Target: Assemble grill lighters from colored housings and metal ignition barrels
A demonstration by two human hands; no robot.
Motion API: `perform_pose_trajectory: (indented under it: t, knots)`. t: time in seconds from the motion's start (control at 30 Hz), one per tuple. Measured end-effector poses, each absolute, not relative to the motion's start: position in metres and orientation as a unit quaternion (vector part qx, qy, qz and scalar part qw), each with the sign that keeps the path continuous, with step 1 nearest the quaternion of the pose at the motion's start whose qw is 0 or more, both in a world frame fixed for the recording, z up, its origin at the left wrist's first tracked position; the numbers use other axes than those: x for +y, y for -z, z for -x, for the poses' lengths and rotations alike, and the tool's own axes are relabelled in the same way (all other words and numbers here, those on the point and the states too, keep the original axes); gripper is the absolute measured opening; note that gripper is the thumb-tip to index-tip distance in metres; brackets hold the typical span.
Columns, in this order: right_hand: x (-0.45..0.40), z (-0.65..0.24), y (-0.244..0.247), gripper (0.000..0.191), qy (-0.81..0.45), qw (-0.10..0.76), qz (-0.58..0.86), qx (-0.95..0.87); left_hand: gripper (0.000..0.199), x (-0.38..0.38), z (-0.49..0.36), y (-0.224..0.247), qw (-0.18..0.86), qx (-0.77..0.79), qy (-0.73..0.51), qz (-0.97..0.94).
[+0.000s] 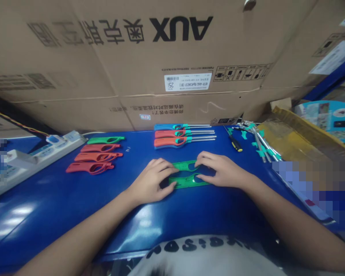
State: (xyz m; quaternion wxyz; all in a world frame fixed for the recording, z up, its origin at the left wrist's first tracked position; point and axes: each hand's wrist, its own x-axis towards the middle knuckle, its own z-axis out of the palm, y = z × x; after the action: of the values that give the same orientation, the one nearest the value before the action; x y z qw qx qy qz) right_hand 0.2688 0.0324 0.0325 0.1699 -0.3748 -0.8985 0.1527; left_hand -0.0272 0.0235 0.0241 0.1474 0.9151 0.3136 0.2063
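Two green plastic lighter casing halves lie side by side on the blue table in front of me, an upper half [185, 166] and a lower half [186, 182]. My left hand [153, 180] grips their left ends, fingers at the upper half and thumb at the lower one. At their right ends, my right hand [221, 168] has its fingers and thumb curled by the round trigger openings. Parts of both halves are hidden under my fingertips. Beyond them rests a group of assembled long-nosed lighters [169, 142] with metal tubes pointing right.
Several red, orange and green casings [87, 167] lie at the left, beside a white power strip [46, 155]. A screwdriver [236, 144] and a pile of metal lighter tubes [261, 143] lie at the right. A large cardboard sheet [138, 80] stands along the back edge.
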Motion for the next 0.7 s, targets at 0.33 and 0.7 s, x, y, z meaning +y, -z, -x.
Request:
perform_pose_trajectory:
  t: [0.33, 0.7]
  knots:
    - [0.033, -0.258, -0.021, 0.011, -0.158, 0.179, 0.367, -0.899, 0.047, 0.026, 0.026, -0.016, 0.222, 0.304, -0.24, -0.895]
    - [0.038, -0.269, -0.033, 0.029, -0.064, 0.18, 0.394, -0.899, 0.039, 0.027, 0.027, -0.011, 0.217, 0.323, -0.233, -0.891]
